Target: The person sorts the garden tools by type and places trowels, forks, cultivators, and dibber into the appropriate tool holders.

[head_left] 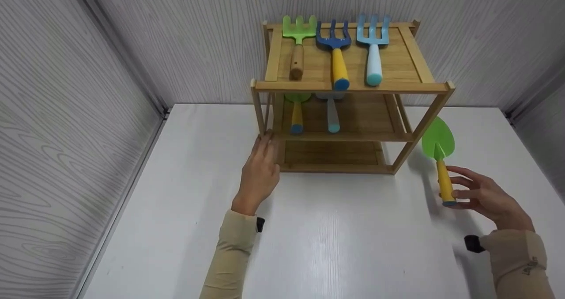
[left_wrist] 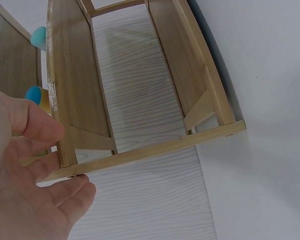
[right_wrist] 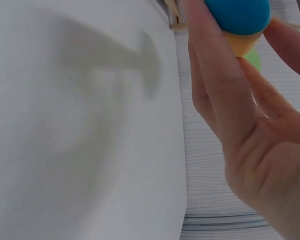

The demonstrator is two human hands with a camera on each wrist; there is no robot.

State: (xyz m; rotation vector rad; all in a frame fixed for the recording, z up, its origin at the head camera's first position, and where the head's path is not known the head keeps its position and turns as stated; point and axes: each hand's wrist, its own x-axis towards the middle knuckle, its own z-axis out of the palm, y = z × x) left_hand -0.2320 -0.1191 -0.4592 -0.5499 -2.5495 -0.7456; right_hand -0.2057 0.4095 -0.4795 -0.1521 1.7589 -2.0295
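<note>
My right hand (head_left: 490,197) holds a toy garden trowel (head_left: 445,179) by its yellow handle, thumb and fingers around it. Its green blade points up and away, beside the right side of a three-tier wooden rack (head_left: 353,87). In the right wrist view the handle's blue end cap (right_wrist: 240,15) shows between the fingers. My left hand (head_left: 260,171) is at the rack's left front post, near the middle shelf. Seen from the left wrist, the thumb lies on one side of the wooden frame (left_wrist: 65,145) and the fingers on the other.
On the top shelf lie a green hand fork (head_left: 296,60), a dark blue one (head_left: 339,67) with a yellow handle and a light blue one (head_left: 374,62). The middle shelf bears a yellow-handled tool (head_left: 296,118) and a pale-handled tool (head_left: 333,115). Grey wood-grain walls (head_left: 198,38) surround the white table (head_left: 335,237).
</note>
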